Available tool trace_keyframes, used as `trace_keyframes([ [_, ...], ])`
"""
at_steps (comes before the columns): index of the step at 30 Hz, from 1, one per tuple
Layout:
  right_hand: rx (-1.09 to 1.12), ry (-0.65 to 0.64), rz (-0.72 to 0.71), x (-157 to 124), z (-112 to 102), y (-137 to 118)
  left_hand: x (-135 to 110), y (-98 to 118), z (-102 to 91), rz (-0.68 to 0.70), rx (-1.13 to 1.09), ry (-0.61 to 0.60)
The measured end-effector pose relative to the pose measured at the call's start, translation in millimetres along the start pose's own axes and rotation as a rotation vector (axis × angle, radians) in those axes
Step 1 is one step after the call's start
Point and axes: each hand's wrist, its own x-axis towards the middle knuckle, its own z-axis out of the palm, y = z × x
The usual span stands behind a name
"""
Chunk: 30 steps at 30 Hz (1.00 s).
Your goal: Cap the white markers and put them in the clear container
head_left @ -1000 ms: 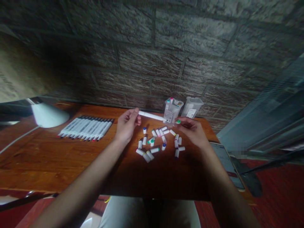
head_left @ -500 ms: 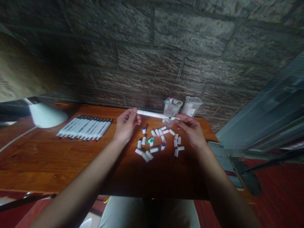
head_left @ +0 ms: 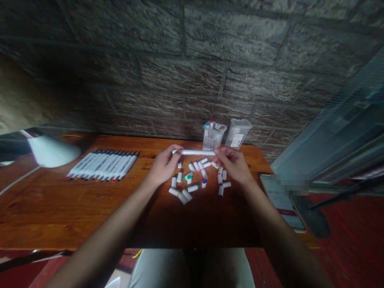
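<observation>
A white marker (head_left: 198,152) is held level above the wooden table, spanning the gap between my two hands. My left hand (head_left: 164,165) pinches its left end, where a bit of green shows at the tip. The fingers of my right hand (head_left: 231,162) are closed round its right end and hide that end. Below and between the hands lie several loose white marker caps (head_left: 193,188) with coloured ends, in green, blue, red, yellow and pink. Just behind the marker stands a clear plastic container (head_left: 212,141) with several white pieces with coloured ends in it.
A second clear container (head_left: 238,134) stands beside the first, near the brick wall (head_left: 180,88). On the left, several markers (head_left: 103,165) lie in a neat row by a white lamp base (head_left: 55,151). A phone (head_left: 282,202) lies at the right edge of the table (head_left: 60,212).
Both hands have come lower and nearer each other along the marker. The green bit showed at the right hand before; now it shows at the left end. The camera view has shifted slightly.
</observation>
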Motion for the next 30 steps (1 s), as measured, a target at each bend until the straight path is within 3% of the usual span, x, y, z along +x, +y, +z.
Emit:
trace_keyframes([
  [3, -0.19, 0.048, -0.073, -0.4, -0.8, 6.1, -3.9, 3.7, 1.4, 0.112, 0.211, -0.038],
  [8, -0.351, 0.141, 0.012, -0.4, -1.8, 15.4, -8.7, 9.0, 5.9, 0.198, 0.354, -0.181],
  [16, -0.454, -0.109, 0.06, -3.3, -3.2, 1.8, -10.4, 7.5, 6.6, 0.186, 0.437, -0.22],
  [23, -0.486, -0.112, 0.015, -5.3, 10.4, 8.4, -10.6, 10.4, 4.7, 0.127, 0.435, -0.12],
  [30, -0.506, -0.041, 0.031, -7.0, 14.6, 10.3, -13.4, 13.4, 7.6, 0.219, 0.443, -0.029],
])
